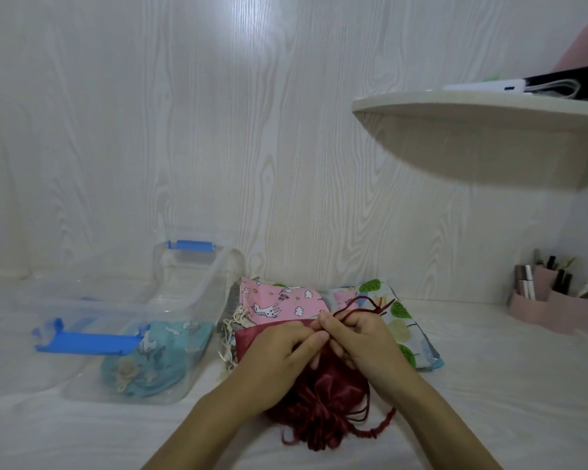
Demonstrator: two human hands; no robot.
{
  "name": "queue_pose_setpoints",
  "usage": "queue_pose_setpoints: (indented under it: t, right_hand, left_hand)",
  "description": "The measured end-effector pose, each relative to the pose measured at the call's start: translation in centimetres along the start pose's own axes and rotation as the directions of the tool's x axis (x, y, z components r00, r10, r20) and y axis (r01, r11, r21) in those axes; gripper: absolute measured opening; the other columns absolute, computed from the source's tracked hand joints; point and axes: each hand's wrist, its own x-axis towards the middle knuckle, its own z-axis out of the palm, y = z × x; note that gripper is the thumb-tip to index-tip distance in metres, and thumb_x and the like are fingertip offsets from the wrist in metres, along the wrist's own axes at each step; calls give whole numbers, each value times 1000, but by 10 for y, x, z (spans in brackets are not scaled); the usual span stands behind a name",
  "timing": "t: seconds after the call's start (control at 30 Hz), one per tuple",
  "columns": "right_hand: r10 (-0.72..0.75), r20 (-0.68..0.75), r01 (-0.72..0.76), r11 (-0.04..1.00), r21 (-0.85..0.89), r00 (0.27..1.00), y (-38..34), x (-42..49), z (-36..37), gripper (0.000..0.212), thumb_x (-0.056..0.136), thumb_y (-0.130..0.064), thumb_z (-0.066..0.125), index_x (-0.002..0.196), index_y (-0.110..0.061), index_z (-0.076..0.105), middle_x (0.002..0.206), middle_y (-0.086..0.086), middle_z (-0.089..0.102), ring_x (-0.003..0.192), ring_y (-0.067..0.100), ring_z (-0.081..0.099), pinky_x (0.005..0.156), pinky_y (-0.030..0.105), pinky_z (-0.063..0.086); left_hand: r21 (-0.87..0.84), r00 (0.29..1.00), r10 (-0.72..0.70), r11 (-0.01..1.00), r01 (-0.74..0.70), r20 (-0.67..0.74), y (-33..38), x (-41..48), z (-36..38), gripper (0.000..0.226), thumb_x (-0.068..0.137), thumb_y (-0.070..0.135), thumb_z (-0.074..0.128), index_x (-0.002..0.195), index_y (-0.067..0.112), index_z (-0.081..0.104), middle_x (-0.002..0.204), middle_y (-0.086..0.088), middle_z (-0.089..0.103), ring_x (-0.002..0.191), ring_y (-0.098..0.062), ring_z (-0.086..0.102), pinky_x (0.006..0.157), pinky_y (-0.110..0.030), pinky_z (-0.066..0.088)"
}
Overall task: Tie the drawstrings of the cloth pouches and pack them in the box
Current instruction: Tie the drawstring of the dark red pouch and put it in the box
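A dark red satin pouch (330,405) lies gathered on the white table in front of me. My left hand (282,354) and my right hand (360,337) meet just above it, each pinching the pouch's dark red drawstring (357,308), which loops up behind my fingers. Behind my hands lies a pile of pouches: a pink unicorn one (279,301) and a white one with green leaves (398,317). At the left stands a clear plastic box (190,293) with a blue pouch (157,357) inside it.
The box's clear lid with blue clips (89,339) lies against the box at the left. A pink organiser with cosmetics (550,300) stands at the right by the wall. A white shelf (482,130) juts out overhead on the right.
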Motion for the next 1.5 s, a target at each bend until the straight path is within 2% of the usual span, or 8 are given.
queue_pose_setpoints:
  t: [0.23, 0.33, 0.5, 0.6, 0.77, 1.0, 1.33, 1.5]
  right_hand:
    - [239, 267, -165, 948, -271, 934, -12, -11, -9, 58, 93, -60, 44, 68, -13, 66, 55, 3, 55, 46, 10, 39, 46, 19, 29]
    - [-14, 142, 41, 981, -188, 990, -6, -10, -5, 8, 80, -29, 66, 78, -21, 63, 68, -2, 58, 60, 14, 49, 57, 20, 41]
    - [-306, 75, 309, 855, -417, 949, 11, -5, -2, 46, 76, -1, 42, 94, -34, 69, 98, -9, 61, 96, 7, 58, 85, 13, 44]
    - [-149, 173, 194, 940, -279, 974, 6, -6, -3, 39, 87, 10, 43, 68, -15, 67, 70, -2, 64, 61, 8, 55, 62, 22, 43]
    - [68, 430, -53, 997, -47, 900, -2, -13, -4, 17, 94, -8, 52, 110, -9, 58, 76, 9, 70, 45, 9, 40, 42, 19, 27]
    - [-5, 216, -14, 996, 84, 976, -7, -8, -6, 37, 93, -38, 57, 130, -32, 54, 54, 9, 55, 37, 7, 29, 37, 16, 22]
    - [79, 276, -211, 845, 491, 958, -1, -2, -9, 66, 92, -63, 21, 130, -27, 61, 61, 3, 50, 42, 6, 26, 40, 19, 17]
    - [107, 18, -92, 751, 654, 994, 3, 6, -6, 42, 88, -40, 47, 94, -13, 78, 104, 10, 71, 89, 16, 67, 88, 29, 47]
  left_hand:
    - [-200, 977, -174, 969, 148, -121, -5, 6, -5, 47, 93, 45, 50, 56, 20, 36, 53, 10, 33, 53, -8, 31, 57, -31, 29]
    - [-327, 970, -228, 926, 191, -81, 0, 6, -8, 47, 98, 33, 48, 56, 21, 32, 51, 10, 27, 48, -7, 24, 50, -25, 21]
    - [-355, 992, -119, 927, 122, 29, 8, 2, -4, 51, 99, 22, 48, 49, 22, 38, 47, 12, 30, 48, -6, 24, 51, -23, 21]
    - [-372, 996, -77, 924, 86, 39, 7, 3, -6, 49, 98, 32, 46, 51, 23, 58, 49, 9, 48, 52, -8, 40, 55, -22, 34]
    - [-326, 993, -118, 938, 115, 10, -3, 5, -3, 45, 94, 42, 47, 57, 16, 49, 53, -13, 54, 55, -18, 49, 65, -42, 45]
    - [-208, 981, -113, 975, 79, -159, 1, 5, -6, 46, 97, 41, 46, 54, 24, 49, 48, 12, 40, 49, -3, 36, 53, -20, 30]
    - [-461, 973, -183, 882, 101, -138, 11, 3, -11, 50, 91, 42, 49, 47, 19, 42, 47, 10, 34, 45, -5, 31, 46, -16, 27]
    - [-622, 937, -337, 754, 213, -88, 4, 5, -12, 44, 95, 44, 44, 56, 21, 43, 65, -7, 44, 54, -9, 37, 51, -18, 30]
